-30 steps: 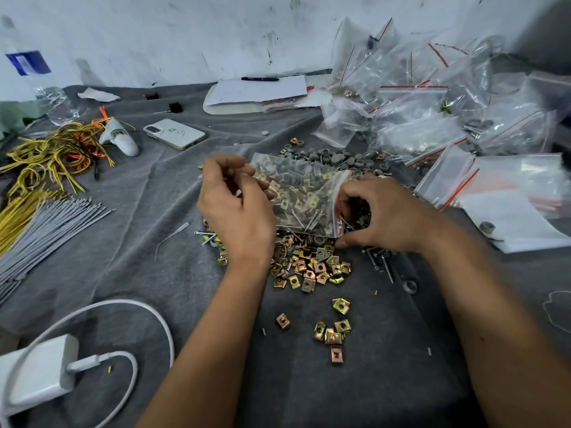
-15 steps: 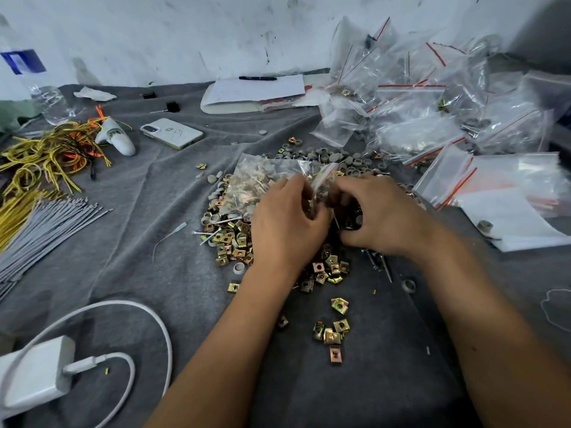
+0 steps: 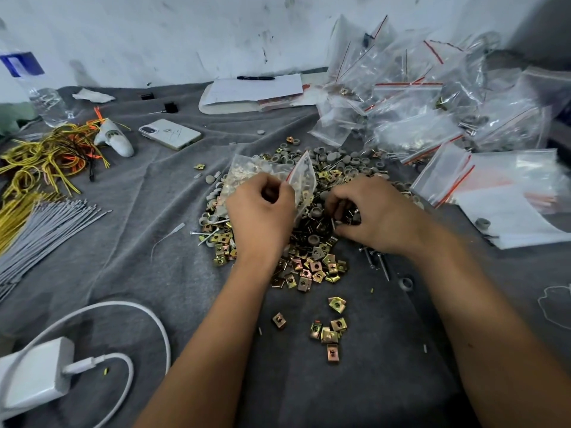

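Note:
A small clear zip bag (image 3: 262, 168) with a red seal strip, holding brass clip nuts and screws, is held low over the pile by my left hand (image 3: 261, 217), whose fingers pinch its open mouth. My right hand (image 3: 370, 211) is curled over the pile of loose hardware (image 3: 312, 257), its fingertips pinching small dark screws. The pile mixes brass clip nuts, dark screws and grey plastic caps (image 3: 333, 159) on the grey cloth (image 3: 123, 211).
Many clear zip bags (image 3: 432, 103) are heaped at the back right. A phone (image 3: 170, 134), a notepad with a pen (image 3: 253, 91), yellow wires (image 3: 37, 162), grey ties (image 3: 46, 230), a water bottle (image 3: 46, 100) and a white charger with its cable (image 3: 37, 375) lie to the left.
My left hand has moved from the bag's left end to its mouth and lowered the bag onto the pile. My right hand let go of the bag and reached into the loose screws.

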Demonstrator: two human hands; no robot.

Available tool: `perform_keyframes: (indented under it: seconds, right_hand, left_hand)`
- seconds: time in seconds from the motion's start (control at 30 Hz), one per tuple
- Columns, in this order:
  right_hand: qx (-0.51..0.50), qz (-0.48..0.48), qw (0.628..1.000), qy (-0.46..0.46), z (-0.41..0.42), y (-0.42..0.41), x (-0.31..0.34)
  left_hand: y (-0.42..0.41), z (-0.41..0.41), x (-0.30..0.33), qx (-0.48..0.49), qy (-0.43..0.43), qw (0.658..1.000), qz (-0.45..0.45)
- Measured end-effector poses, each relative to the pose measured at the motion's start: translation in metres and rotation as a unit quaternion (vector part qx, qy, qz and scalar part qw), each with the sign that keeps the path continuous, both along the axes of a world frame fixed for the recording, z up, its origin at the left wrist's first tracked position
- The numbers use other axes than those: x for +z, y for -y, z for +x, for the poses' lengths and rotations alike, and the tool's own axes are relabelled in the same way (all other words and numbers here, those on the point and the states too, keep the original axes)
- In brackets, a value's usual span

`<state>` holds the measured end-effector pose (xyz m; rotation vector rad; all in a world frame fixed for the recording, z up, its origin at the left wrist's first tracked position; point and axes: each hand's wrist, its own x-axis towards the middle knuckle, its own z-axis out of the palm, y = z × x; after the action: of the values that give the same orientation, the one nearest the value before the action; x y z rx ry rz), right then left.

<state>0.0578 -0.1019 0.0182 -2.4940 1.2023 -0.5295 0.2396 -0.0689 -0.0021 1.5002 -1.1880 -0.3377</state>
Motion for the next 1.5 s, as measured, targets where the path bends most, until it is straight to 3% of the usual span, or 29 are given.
perform_keyframes:
  seconds: [0.13, 0.3, 0.47, 0.73, 0.87, 0.93, 1.0, 1.37, 1.5]
  right_hand:
    - [-0.034, -0.005, 0.994, 0.100, -0.005, 0.000, -0.003]
    - [-0.066, -0.086, 0.945, 0.309, -0.007, 0.002, 0.001]
    - [-0.021, -0.100, 0.962, 0.253, 0.006, -0.003, -0.004]
    - [-0.055, -0.110, 0.951, 0.285, -0.002, 0.002, -0.004]
    - [0.047, -0.042, 0.989, 0.131, 0.003, -0.002, -0.004]
    - [0.069, -0.019, 0.996, 0.046, 0.008, -0.002, -0.006]
    - [0.074, -0.012, 0.997, 0.016, 0.010, 0.000, -0.007]
    - [0.091, 0.033, 0.995, 0.003, 0.002, 0.005, -0.006]
    - [0.051, -0.056, 0.988, 0.134, 0.002, 0.002, -0.004]
  left_hand:
    - [-0.001, 0.001, 0.000, -0.005, 0.007, 1.000, 0.006]
    - [-0.002, -0.002, -0.001, -0.056, 0.069, 0.996, -0.013]
    - [-0.002, -0.004, -0.001, -0.064, 0.075, 0.994, -0.035]
    - [-0.003, -0.001, 0.002, -0.011, 0.016, 0.999, -0.028]
    - [-0.003, 0.000, 0.003, 0.019, -0.020, 0.999, -0.037]
    - [-0.002, 0.000, 0.003, 0.036, -0.046, 0.997, -0.045]
    - [0.000, 0.002, 0.003, 0.045, -0.069, 0.995, -0.051]
    - [0.001, 0.002, 0.000, 0.032, -0.063, 0.996, -0.047]
    - [0.001, 0.001, -0.003, 0.009, -0.035, 0.999, -0.038]
